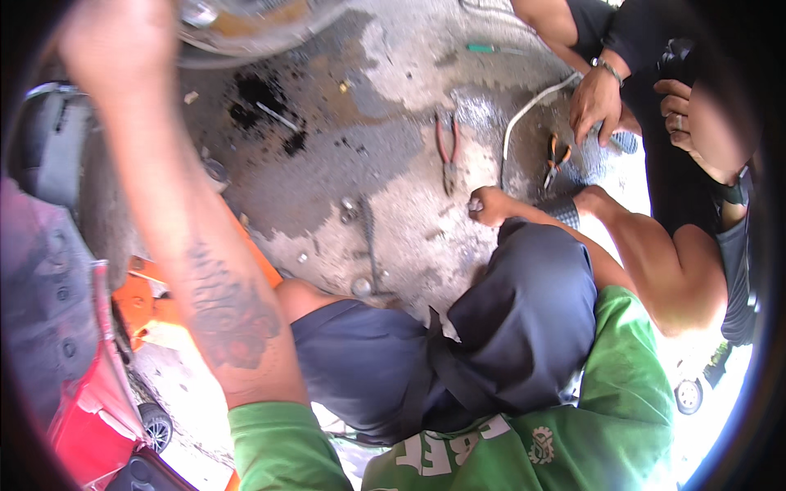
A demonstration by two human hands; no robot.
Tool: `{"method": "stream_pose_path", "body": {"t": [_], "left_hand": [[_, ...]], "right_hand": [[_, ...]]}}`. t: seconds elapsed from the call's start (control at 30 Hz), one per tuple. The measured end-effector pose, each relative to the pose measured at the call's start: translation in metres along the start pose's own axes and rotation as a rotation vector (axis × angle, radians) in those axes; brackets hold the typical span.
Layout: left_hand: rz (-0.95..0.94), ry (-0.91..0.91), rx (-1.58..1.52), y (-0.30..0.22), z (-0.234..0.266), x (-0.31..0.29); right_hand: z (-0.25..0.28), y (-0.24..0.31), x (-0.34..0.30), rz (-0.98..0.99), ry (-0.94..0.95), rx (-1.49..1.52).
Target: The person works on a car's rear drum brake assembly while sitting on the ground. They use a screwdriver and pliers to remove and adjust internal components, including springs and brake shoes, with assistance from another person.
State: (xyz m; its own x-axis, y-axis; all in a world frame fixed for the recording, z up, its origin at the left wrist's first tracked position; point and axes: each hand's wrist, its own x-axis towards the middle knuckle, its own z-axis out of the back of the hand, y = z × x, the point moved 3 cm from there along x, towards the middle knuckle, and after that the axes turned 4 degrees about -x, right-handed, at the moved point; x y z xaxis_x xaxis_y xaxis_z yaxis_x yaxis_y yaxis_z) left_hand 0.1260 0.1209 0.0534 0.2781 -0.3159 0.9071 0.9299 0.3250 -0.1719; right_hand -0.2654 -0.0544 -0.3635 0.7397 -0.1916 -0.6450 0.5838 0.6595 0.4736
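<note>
While the right hand clenches a shiny piece near red pliers, the left hand (blurred) is beside a wheel. Its grip I cannot tell.

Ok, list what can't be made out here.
All in the head view:
- Left hand: motion-blurred, its fingers cut off by the upper edge.
- Right hand: too small to tell what, if anything, it pinches.
- Round metal part: its top cut off by the upper edge.
</note>
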Motion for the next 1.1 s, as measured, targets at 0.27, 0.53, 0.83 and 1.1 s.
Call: {"method": "stream_pose_path", "body": {"t": [0.27,0.53,0.83,1.1], "left_hand": [[0.232,-0.087,-0.451,-0.058,-0.005,-0.005],[0.326,-0.067,-0.472,-0.057,-0.006,-0.005],[0.302,-0.059,-0.414,-0.054,-0.008,-0.006],[0.388,0.127,-0.422,-0.058,0.004,0.003]], "right_hand": [[0.271,0.158,-0.08,0.583,-0.34,0.529],[0.303,0.293,-0.125,0.721,-0.523,1.262],[0.271,0.327,-0.122,0.687,-0.566,1.492],[0.269,0.317,-0.116,0.781,-0.509,1.142]]}}
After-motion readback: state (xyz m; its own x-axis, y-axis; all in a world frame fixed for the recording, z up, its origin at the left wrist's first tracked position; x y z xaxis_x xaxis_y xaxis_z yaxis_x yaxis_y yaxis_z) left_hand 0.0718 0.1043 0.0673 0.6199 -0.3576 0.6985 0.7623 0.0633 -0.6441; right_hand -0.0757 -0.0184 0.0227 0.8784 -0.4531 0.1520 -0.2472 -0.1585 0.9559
